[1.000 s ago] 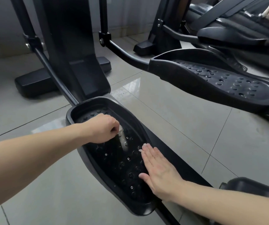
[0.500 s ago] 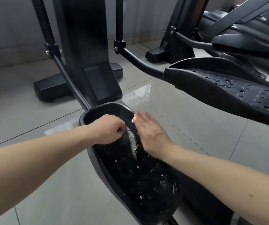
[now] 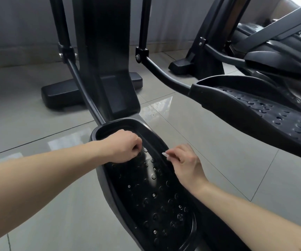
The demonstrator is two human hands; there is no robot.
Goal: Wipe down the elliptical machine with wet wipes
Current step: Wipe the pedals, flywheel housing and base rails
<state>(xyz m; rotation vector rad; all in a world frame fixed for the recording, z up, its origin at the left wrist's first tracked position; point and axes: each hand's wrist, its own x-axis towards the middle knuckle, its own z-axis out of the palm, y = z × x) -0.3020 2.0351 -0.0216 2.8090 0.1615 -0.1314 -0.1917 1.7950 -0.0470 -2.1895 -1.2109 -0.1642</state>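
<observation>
now left fist (image 3: pixel 126 147) on pedal (image 3: pixel 151 205), right hand (image 3: pixel 186 163) beside

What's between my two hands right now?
Only bare pedal: studded tread with a glossy streak runs between the left hand and the right hand. Nothing else lies there, in the head view.

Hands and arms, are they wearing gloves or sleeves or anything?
No gloves and no sleeves in view: both arms are bare down to the left hand and right hand. No watch or ring shows. The right hand has long fingernails.
</observation>
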